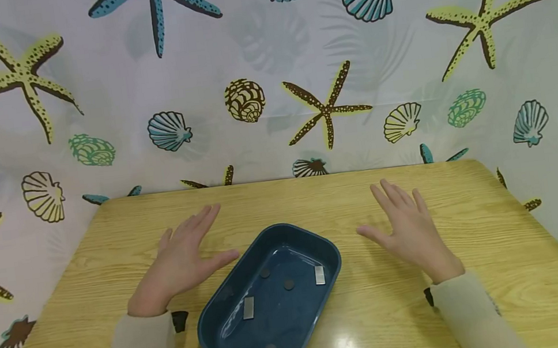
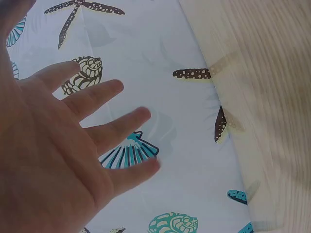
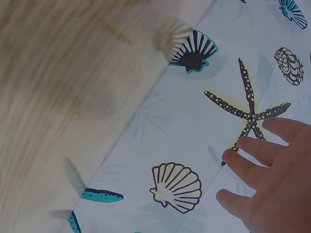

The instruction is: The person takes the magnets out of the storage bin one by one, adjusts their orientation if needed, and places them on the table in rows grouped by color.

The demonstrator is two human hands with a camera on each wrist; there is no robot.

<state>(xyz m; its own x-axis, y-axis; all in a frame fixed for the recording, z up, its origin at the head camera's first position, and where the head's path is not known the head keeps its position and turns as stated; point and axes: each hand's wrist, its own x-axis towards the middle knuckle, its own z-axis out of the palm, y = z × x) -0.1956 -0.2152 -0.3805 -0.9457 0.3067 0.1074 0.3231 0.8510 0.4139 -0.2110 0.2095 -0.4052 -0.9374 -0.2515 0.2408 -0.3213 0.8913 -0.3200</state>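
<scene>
Between your hands sits a dark blue tray (image 1: 233, 313), a glossy rounded rectangle with a raised rim, on the worktop (image 1: 473, 220). Small grey bars and dark round discs lie scattered inside it. Its long axis runs diagonally, from near your left wrist away toward your right hand (image 1: 412, 233). Your left hand (image 1: 185, 261) and right hand are both spread flat, fingers straight, holding nothing.
</scene>
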